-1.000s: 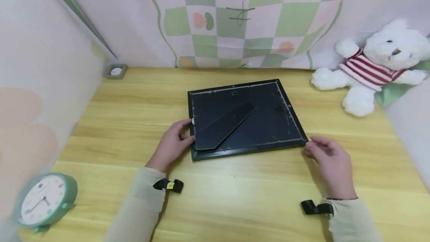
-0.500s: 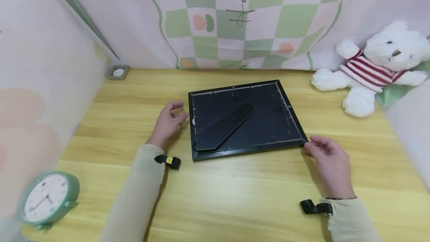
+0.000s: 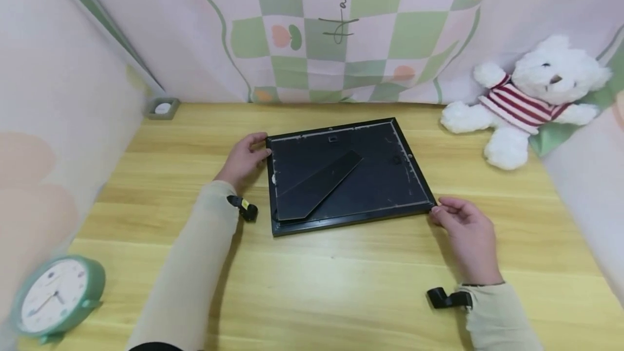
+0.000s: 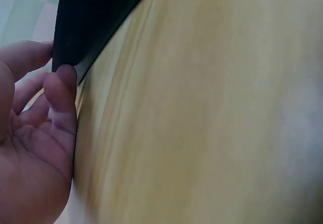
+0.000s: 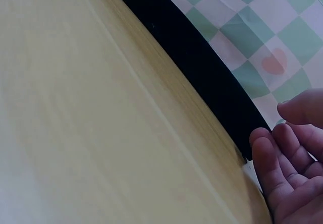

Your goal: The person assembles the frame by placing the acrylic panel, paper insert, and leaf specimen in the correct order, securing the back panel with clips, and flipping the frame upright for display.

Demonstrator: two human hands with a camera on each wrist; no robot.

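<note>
A black picture frame [image 3: 370, 188] lies face down on the wooden table, its backing and slanted easel leg [image 3: 319, 186] showing in the head view. At its far left corner, my left hand [image 3: 242, 158] pinches the edge; the left wrist view shows the fingertips [image 4: 65, 77] against the frame's dark side [image 4: 96, 17]. My right hand [image 3: 468, 237] holds the near right corner with curled fingers. In the right wrist view the fingers [image 5: 267, 156] meet the end of the black edge [image 5: 202, 77]. The frame's front is hidden.
A green alarm clock [image 3: 58, 299] stands at the near left. Near the back left corner is a small grey square dish [image 3: 161, 109] with something white inside. A white teddy bear [image 3: 526, 102] in a striped top sits at the back right, by a checked curtain [image 3: 336, 31].
My left hand let go of the frame's left edge, moved away from me along it, and took hold at the far left corner. The right hand stays at its corner.
</note>
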